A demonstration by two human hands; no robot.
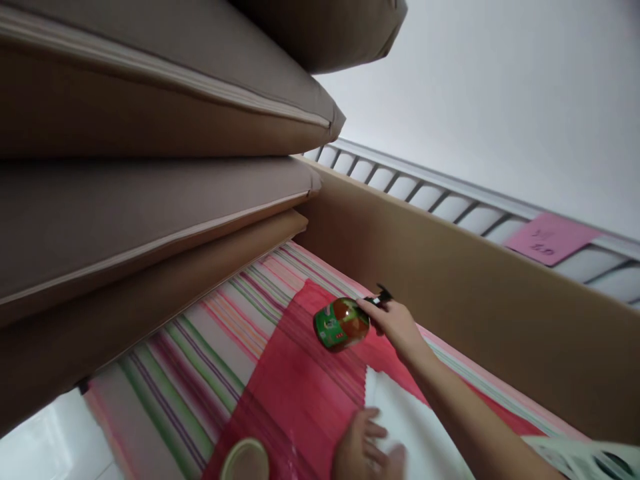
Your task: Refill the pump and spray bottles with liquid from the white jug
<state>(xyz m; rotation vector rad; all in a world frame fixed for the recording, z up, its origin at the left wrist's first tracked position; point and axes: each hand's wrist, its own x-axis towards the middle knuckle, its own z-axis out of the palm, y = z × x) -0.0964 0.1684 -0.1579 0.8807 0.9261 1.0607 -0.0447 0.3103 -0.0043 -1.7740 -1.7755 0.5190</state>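
Note:
In the head view, my right hand [397,320] is closed around the dark neck of a bottle [343,325]. The bottle is tilted on its side, its base toward the left; it has a green label, amber-brown contents and a black top that juts out past my fingers. Beneath it is a translucent red sheet [295,373], and I cannot tell whether the bottle touches it. My left hand [367,450], partly blurred at the bottom edge, has its fingers apart and holds nothing visible. Close beside it lies a white zigzag-edged sheet [407,417].
Striped fabric [200,360] covers the surface below. A round pale lid-like thing [245,460] is at the bottom edge. Thick brown cushions [165,213] are stacked on the left. A tan board [430,260] borders the right, with a pink note [550,237] behind it.

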